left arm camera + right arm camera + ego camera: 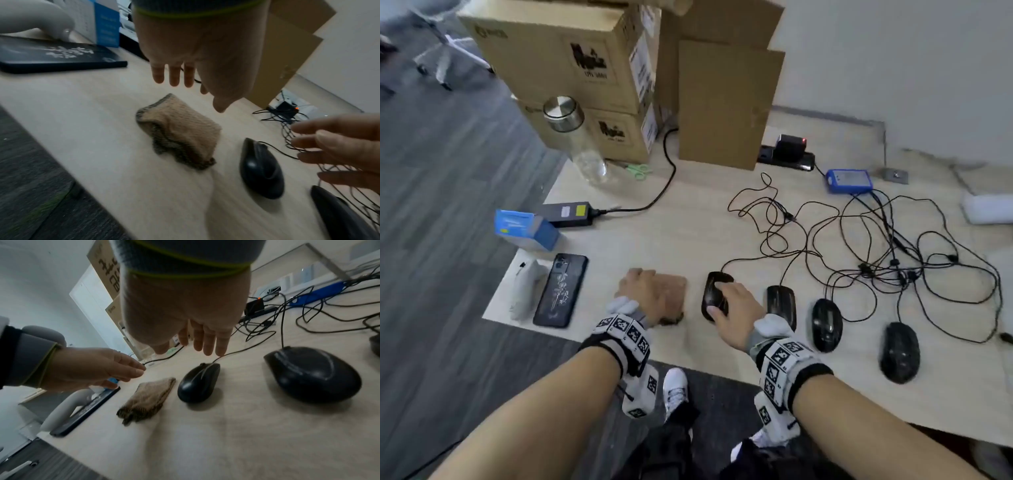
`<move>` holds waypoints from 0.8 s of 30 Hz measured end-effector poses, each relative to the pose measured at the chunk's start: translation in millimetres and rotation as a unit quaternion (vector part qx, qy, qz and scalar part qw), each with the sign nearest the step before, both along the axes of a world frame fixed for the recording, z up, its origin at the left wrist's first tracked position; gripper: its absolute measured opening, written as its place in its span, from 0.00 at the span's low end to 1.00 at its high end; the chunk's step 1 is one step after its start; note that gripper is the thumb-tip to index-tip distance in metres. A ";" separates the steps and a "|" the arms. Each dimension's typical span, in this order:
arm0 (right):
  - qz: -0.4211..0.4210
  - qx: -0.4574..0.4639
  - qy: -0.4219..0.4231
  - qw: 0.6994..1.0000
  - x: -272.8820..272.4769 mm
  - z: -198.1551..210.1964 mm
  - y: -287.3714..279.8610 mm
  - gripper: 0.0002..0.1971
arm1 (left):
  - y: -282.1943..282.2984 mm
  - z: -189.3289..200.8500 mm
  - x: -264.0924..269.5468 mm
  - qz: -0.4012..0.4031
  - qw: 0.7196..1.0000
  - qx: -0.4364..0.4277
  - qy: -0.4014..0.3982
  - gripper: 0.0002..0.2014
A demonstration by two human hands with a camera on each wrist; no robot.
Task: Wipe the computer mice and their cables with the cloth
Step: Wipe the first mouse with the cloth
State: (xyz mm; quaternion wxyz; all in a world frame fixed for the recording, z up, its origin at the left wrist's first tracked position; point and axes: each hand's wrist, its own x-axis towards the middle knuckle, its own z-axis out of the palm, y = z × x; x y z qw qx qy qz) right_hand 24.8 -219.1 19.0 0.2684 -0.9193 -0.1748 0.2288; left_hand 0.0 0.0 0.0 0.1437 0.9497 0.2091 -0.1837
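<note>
Over the near edge of the pale wood desk [688, 222], both hands are hovering, neither holding anything. Left hand [640, 291] is hanging w/ fingers straight and slightly spread, directly above the folded tan cloth [179, 131], not touching it per the wrist views. Right hand [732, 305] is likewise wide and relaxed, poised over the leftmost mouse [197, 382], apparently clear of it.

Key relation: cloth is lying just left of that mouse, close but apart, their long axes roughly parallel, both running away from the person. So left hand is the nearer one for the cloth, right for the mouse; looks like a straight drop for each.

Three more black mice [825, 323] are sitting in a row to the right, their thin cables [876, 246] tangling toward the back. Wiping hasn't begun, I'd say.

Elsewhere: phone [561, 289] at left, blue box [527, 229], cardboard cartons [571, 61] at back, grey plank floor [448, 171], white wall behind.
</note>
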 end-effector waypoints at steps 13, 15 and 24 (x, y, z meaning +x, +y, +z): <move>-0.052 -0.052 -0.002 0.997 0.7 -5.2 18.9 0.30 | 31.0 -3.4 31.1 0.056 0.988 -0.141 0.025 0.10; -0.082 -0.028 -0.007 0.996 4.3 -0.2 14.9 0.31 | 23.6 3.1 39.2 0.063 0.967 -0.245 -0.028 0.09; -0.338 0.295 0.206 0.869 37.8 46.5 -3.7 0.37 | -50.8 67.8 59.9 0.079 0.727 -0.681 -0.025 0.08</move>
